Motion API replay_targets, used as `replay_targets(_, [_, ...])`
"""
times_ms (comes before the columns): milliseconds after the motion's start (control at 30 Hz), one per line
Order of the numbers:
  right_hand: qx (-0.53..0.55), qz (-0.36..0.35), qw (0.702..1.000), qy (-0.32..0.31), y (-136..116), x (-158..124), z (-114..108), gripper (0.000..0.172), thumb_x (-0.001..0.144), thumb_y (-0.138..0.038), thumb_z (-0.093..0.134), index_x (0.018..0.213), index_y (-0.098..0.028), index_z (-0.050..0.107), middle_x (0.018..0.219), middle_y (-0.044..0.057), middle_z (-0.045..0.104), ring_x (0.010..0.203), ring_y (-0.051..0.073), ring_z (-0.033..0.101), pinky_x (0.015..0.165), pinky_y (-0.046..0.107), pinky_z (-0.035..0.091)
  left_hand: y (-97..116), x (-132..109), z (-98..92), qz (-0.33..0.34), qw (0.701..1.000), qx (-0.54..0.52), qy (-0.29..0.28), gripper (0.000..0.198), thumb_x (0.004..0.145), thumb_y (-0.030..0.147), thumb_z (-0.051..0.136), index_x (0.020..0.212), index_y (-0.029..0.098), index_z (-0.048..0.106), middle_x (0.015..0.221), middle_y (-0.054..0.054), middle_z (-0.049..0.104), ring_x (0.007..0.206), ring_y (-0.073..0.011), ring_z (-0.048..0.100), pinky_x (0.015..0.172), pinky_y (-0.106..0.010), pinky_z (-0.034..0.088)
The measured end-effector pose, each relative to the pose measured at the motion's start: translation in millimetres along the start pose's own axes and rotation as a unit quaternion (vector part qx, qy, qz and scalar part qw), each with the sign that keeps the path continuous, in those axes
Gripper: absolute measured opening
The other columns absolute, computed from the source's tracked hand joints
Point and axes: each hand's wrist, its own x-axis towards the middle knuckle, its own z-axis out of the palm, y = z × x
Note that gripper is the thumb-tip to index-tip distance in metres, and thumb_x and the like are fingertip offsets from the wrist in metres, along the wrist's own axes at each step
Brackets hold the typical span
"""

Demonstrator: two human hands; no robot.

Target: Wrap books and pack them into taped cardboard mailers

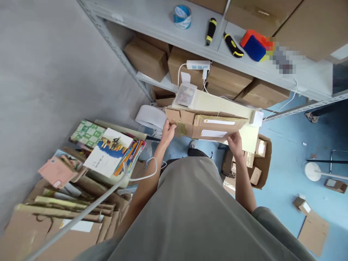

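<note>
A brown cardboard box point(187, 125), folded flat or partly flat, is held up in front of me over a small pale table point(250, 136). My left hand point(168, 133) grips its left end, thumb on the near face. At the lower right corner, my right hand point(234, 142) has its fingers closed on the cardboard. Two white labels point(213, 133) and strips of clear tape show on the box. Behind it on the table stands a clear plastic container point(186, 94) with contents I cannot make out.
A grey metal shelf point(160, 21) holds a tape roll point(182, 17), two yellow-black cutters point(211, 32) and boxes. Books point(108, 152) and flattened cartons point(62, 221) are stacked at left. An open carton point(268, 163) of small boxes stands right. A metal pole point(81, 215) crosses the lower left.
</note>
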Motion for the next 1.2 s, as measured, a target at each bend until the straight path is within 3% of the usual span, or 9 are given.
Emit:
replay_targets(200, [0.026,0.038,0.999,0.001,24.5,48.5,-27.6,0.051,0.083,-0.058,0.085,0.117,-0.025,0.066,0.119,0.012,0.082,0.115,0.032,0.078,0.118,0.058,0.061,22.3,60.5,78.5,0.025,0.995,0.020,-0.091,0.036,0.093,0.031,0.059,0.126,0.022,0.071,0.124,-0.011,0.081,0.126,-0.0300,0.076,0.117,-0.048,0.063])
replay_targets(400, [0.003,0.063,0.998,-0.016,30.1,49.2,-18.7,0.069,0.093,-0.070,0.076,0.143,-0.022,0.071,0.137,0.018,0.082,0.131,0.035,0.077,0.128,0.067,0.055,32.8,86.0,121.3,0.068,0.980,0.049,-0.180,0.059,0.100,0.032,0.052,0.157,0.021,0.066,0.166,-0.015,0.070,0.159,-0.0299,0.064,0.137,-0.050,0.049])
replay_targets(500, [0.019,0.075,0.996,-0.037,27.4,42.4,-17.8,0.071,0.099,-0.072,0.067,0.149,-0.023,0.073,0.153,0.020,0.077,0.145,0.036,0.072,0.129,0.065,0.055,32.8,93.9,127.2,0.040,0.980,0.046,-0.191,0.063,0.106,0.042,0.058,0.165,0.020,0.061,0.176,-0.018,0.061,0.165,-0.0316,0.059,0.138,-0.051,0.048])
replay_targets(567, [0.043,0.097,0.994,-0.011,23.1,45.1,-23.5,0.069,0.103,-0.073,0.063,0.149,-0.024,0.075,0.161,0.019,0.074,0.153,0.036,0.068,0.131,0.064,0.054,33.1,98.3,126.7,0.027,0.978,0.040,-0.201,0.066,0.110,0.053,0.059,0.168,0.021,0.060,0.179,-0.019,0.058,0.167,-0.0327,0.058,0.137,-0.051,0.050])
replay_targets(667, [0.083,0.135,0.986,0.044,13.7,65.6,-36.6,0.073,0.104,-0.080,0.063,0.148,-0.024,0.077,0.164,0.019,0.072,0.152,0.037,0.070,0.129,0.064,0.058,34.9,105.4,124.3,0.001,0.975,0.020,-0.220,0.074,0.110,0.067,0.060,0.170,0.024,0.059,0.180,-0.018,0.057,0.164,-0.0343,0.061,0.128,-0.052,0.059])
replay_targets(733, [0.103,0.153,0.982,0.040,6.7,85.5,-42.9,0.079,0.100,-0.086,0.068,0.149,-0.024,0.076,0.167,0.018,0.070,0.151,0.038,0.072,0.125,0.062,0.062,35.9,110.1,124.3,-0.014,0.973,0.010,-0.228,0.080,0.107,0.074,0.066,0.170,0.024,0.059,0.175,-0.019,0.062,0.158,-0.0352,0.066,0.122,-0.052,0.063])
replay_targets(900, [0.108,0.164,0.980,-0.011,-8.1,117.9,-39.5,0.081,0.090,-0.086,0.083,0.138,-0.022,0.081,0.150,0.017,0.081,0.134,0.036,0.080,0.110,0.056,0.072,34.3,110.8,129.6,-0.030,0.977,0.004,-0.210,0.089,0.095,0.082,0.078,0.157,0.019,0.070,0.149,-0.022,0.080,0.135,-0.0367,0.080,0.110,-0.052,0.069])
replay_targets(1067, [0.083,0.143,0.986,0.020,-8.2,117.0,-31.2,0.071,0.090,-0.081,0.086,0.128,-0.021,0.081,0.140,0.017,0.083,0.120,0.031,0.081,0.098,0.051,0.075,28.0,100.6,136.1,-0.008,0.989,0.022,-0.147,0.086,0.087,0.080,0.087,0.144,0.017,0.077,0.144,-0.023,0.081,0.128,-0.0368,0.081,0.107,-0.049,0.070])
replay_targets(1200, [0.070,0.158,0.985,0.006,5.5,121.0,-29.1,0.072,0.081,-0.083,0.091,0.116,-0.022,0.075,0.131,0.015,0.082,0.105,0.027,0.080,0.078,0.041,0.073,19.9,103.9,145.4,-0.024,0.994,0.027,-0.103,0.082,0.084,0.082,0.086,0.133,0.017,0.080,0.132,-0.020,0.084,0.117,-0.0350,0.084,0.101,-0.047,0.070])
